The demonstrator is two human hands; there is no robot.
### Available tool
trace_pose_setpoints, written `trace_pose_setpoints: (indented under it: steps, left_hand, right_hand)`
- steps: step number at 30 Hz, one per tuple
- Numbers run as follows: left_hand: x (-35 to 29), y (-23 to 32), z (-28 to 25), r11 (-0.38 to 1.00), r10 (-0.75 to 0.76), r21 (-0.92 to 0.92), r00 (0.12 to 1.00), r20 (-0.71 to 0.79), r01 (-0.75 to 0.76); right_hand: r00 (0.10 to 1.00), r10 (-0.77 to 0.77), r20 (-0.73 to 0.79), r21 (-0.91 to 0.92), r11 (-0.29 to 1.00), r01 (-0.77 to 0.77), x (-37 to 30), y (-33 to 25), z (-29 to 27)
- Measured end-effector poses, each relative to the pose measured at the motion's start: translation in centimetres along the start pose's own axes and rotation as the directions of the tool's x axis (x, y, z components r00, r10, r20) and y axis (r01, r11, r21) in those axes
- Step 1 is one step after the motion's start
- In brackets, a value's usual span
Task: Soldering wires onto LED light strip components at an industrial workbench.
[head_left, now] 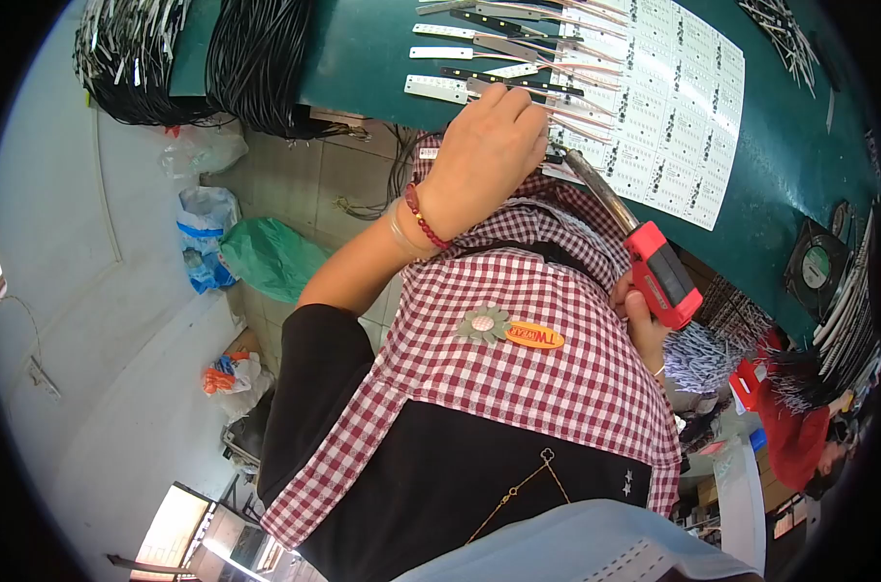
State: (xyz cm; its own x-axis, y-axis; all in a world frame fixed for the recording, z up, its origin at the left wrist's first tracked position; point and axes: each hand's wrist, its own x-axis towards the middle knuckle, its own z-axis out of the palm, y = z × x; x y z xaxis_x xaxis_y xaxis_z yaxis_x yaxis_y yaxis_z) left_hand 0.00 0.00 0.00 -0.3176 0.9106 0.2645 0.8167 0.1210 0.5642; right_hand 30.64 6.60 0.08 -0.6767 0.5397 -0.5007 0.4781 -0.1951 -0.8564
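Observation:
My left hand (494, 141) is closed in a pinch at the near edge of the table, beside several narrow white and black circuit strips (443, 53) with thin pale wires. Its fingertips hide whatever lies between them. The fingers of my right hand (644, 335) wrap around the red and black handle of a soldering iron (665, 276). The iron's metal barrel slants up and left, its tip close to my left fingers. Under the wires spreads a large white sheet of printed circuit boards (692, 107).
The green tabletop (363, 58) carries bundles of black cables (256, 58) at the far left. A black round-centred object (814, 264) and a wire bundle (848, 310) lie at the right. Plastic bags (271, 257) stand on the floor. Someone in red (794, 441) is at the right.

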Motion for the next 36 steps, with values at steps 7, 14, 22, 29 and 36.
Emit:
trace_pose_setpoints:
  steps: [7, 14, 22, 29, 36]
  left_hand:
    - [0.1, 0.3, -0.1, 1.000, -0.018, 0.002, 1.000, 0.003, 0.018]
    - [0.4, 0.4, -0.1, 1.000, -0.027, 0.004, 1.000, 0.011, 0.027]
    - [-0.5, 1.1, 0.1, 1.000, 0.005, 0.016, 1.000, 0.024, -0.005]
    - [3.8, -4.6, -7.9, 0.994, -0.090, 0.022, 0.930, -0.357, 0.104]
    - [4.9, -23.2, -16.1, 0.537, -0.239, 0.591, 0.781, -0.577, 0.601]
  right_hand:
    - [0.991, -0.091, -0.094, 0.348, 0.930, 0.119, 1.6, -4.0, -0.2]
    - [0.979, -0.152, -0.136, 0.457, 0.867, 0.198, 2.1, -4.7, -0.6]
    - [0.924, -0.330, -0.190, 0.564, 0.734, 0.378, 3.3, -4.9, -0.7]
    - [0.865, -0.413, -0.284, 0.617, 0.613, 0.495, 3.3, -5.2, -2.3]
    - [0.837, -0.432, -0.336, 0.597, 0.590, 0.544, 2.9, -5.6, -3.1]
